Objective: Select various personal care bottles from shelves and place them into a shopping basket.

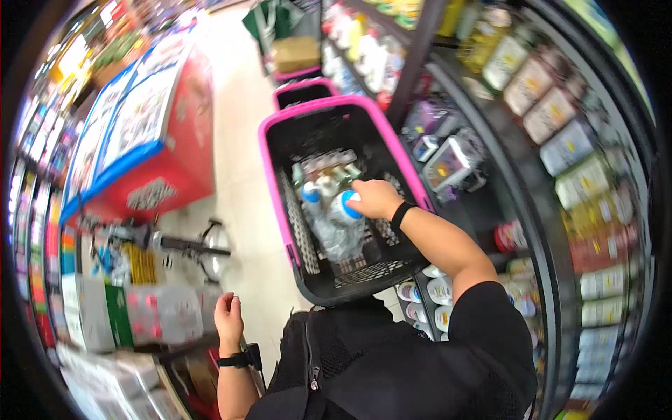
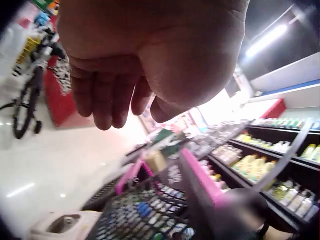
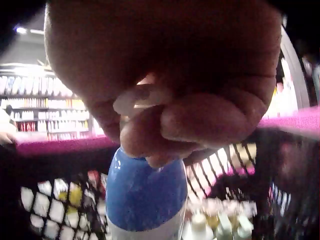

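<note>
In the head view my right hand (image 1: pixel 378 199) reaches over a black basket (image 1: pixel 278 155) with a pink rim. Its fingers curl round the neck of a white bottle with a blue top (image 3: pixel 146 195), and the hand hides the bottle's upper end. Several other bottles (image 1: pixel 310 192) stand inside the basket, and crumpled clear plastic (image 1: pixel 343 241) lies near the held bottle. Low at my left side hangs my left hand (image 1: pixel 229 320), its fingers loose and holding nothing. The left wrist view shows that palm (image 2: pixel 150 40) above the floor, away from the basket.
Shelves of bottles (image 1: pixel 584 185) run close along the right. To the left stand a red chest with blue trim (image 1: pixel 189 126), a small bicycle (image 1: pixel 196 245) and a white-and-green box (image 1: pixel 94 315). Another pink-rimmed basket (image 1: pixel 304 93) sits beyond mine.
</note>
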Action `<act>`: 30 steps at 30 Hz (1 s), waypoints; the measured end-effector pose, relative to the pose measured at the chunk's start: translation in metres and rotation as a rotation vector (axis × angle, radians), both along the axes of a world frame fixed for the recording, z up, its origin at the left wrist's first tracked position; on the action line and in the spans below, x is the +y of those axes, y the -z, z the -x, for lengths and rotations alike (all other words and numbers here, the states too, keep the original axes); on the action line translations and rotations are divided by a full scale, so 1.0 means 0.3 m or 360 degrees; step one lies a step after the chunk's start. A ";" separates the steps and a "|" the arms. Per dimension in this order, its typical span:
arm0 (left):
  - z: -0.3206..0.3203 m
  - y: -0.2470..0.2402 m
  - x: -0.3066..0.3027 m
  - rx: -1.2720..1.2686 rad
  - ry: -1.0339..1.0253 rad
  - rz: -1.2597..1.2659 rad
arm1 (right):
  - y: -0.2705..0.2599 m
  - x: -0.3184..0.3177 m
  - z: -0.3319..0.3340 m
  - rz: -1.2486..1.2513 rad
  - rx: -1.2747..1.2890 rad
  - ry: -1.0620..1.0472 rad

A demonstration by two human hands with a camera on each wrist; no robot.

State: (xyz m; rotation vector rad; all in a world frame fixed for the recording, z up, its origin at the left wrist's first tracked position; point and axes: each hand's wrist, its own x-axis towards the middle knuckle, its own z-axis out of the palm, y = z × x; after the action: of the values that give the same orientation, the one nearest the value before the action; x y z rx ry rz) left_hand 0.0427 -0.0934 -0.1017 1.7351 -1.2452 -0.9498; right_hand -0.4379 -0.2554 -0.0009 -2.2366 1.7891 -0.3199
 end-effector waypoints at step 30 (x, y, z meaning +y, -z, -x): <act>1.139 -0.656 0.621 0.1176 0.3273 -0.0887 | -0.737 2.035 -0.129 0.1039 -0.1002 0.1241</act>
State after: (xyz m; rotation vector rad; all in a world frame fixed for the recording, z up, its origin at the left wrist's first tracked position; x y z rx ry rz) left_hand -0.2989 0.0930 0.0951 -0.4668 -1.9943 -2.7611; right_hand -0.3993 0.3550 0.2202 -1.3002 2.2414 -1.7318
